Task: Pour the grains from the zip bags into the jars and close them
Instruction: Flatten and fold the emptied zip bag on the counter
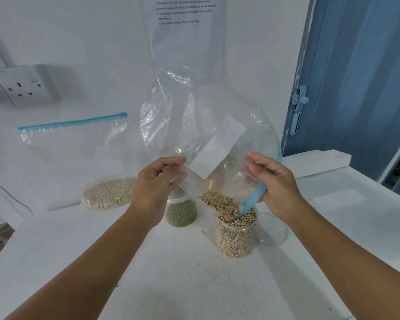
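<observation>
A clear, crinkled zip bag (208,125) with a white label strip is tipped mouth-down at the middle of the view, its blue zip edge dipping into an open round plastic jar (237,236). Pale speckled beans (217,202) slide from the bag's corner into the jar, which is nearly full. The left hand (158,181) pinches the bag's film at nine o'clock of the jar's mouth; the right hand (276,183), at two o'clock, grips the blue zip edge with curled fingers. A second jar of small green grains (181,212) stands just beside, at ten o'clock. Farther at nine o'clock a soft zip bag of fine beige grains (106,192) sags on the rough white table (183,285). A clear round lid (274,229) lies at three o'clock of the bean jar.
</observation>
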